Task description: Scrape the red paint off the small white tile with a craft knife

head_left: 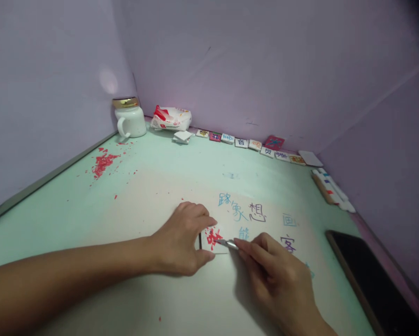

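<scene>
A home craft desk: mint tabletop [55, 210], lilac walls [265, 60], mug [130, 120], carved stamp tiles [251, 143].

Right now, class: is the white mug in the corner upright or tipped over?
Upright. The white mug stands on its base on the green table, gold lid on top.

Your left hand [181, 240] lies palm-down with fingers curled, forearm stretching in from the left; your right hand [275, 275] pinches, fingertips pointing left.
</scene>
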{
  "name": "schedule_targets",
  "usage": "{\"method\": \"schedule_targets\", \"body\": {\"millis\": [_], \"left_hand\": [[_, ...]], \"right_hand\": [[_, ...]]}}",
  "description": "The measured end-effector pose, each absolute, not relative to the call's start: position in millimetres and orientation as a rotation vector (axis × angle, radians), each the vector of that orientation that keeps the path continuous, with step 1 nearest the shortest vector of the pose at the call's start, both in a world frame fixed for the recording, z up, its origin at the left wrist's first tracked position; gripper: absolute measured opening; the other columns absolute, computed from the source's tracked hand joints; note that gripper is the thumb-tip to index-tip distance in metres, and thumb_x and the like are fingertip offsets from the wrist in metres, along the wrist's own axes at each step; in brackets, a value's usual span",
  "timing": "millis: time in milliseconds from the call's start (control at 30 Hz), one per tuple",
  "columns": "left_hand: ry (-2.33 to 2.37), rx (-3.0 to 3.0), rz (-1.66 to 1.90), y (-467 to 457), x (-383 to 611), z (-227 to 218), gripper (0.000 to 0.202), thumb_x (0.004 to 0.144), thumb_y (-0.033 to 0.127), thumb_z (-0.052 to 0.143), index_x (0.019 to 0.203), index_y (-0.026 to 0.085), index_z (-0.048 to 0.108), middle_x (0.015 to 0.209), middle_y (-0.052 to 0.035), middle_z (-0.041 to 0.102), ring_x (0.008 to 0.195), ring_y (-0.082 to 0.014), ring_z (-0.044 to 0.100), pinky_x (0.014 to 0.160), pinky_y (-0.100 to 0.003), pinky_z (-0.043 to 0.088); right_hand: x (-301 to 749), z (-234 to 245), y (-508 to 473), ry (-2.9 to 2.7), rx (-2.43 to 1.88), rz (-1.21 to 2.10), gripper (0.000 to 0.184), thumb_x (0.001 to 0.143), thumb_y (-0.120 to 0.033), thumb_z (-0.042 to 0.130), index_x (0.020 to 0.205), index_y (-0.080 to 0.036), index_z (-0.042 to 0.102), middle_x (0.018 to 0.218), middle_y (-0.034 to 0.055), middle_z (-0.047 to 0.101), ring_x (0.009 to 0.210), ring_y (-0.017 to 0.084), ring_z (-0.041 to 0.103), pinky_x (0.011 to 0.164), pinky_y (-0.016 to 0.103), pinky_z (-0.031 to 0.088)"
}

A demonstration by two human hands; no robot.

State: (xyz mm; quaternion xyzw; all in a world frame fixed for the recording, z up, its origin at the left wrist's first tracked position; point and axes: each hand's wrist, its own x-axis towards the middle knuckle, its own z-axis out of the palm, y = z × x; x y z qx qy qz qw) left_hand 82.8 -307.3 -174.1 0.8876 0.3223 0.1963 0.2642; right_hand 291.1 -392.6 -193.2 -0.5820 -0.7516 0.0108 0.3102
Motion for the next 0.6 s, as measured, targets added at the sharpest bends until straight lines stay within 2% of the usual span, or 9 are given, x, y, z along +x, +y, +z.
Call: {"method": "schedule_targets", "body": {"millis": [233,467,600], "left_hand": [[0.878,2.401,0.498,-307,84,-171,0.043,0.062,0.024,0.073,0.103,0.015,0.063,0.097,-0.0091,0.059,0.092,-0.0270,0.052,0.091,-0.048,0.038],[0.844,2.384,0.525,-306,84,-172,0.039,0.062,0.023,0.071,0.100,0.016,0.063,0.095,-0.0074,0.059,0.091,-0.0258,0.052,0.089,-0.046,0.038],[0.872,2.357,0.512,-307,83,-171,0.041,0.060,0.021,0.072,0.100,0.017,0.063,0.095,-0.0069,0.059,0.093,-0.0263,0.052,0.090,-0.046,0.037]], "right_hand": [[284,-188,-395,-2.090,-1.600,-0.118,0.028,0.084,-0.020,0.047,0.098,-0.025,0.071,0.066,0.0009,0.055,0.050,0.011,0.046,0.044,0.023,0.023],[287,-194,-385,-2.013,-1.702,-0.158,0.027,0.085,-0.021,0.048,0.095,-0.025,0.073,0.065,-0.0006,0.055,0.050,0.011,0.047,0.044,0.024,0.023],[289,-194,-383,-1.908,-1.608,-0.163,0.025,0.085,-0.018,0.052,0.099,-0.021,0.072,0.066,0.0001,0.057,0.051,0.010,0.048,0.046,0.023,0.029]]}}
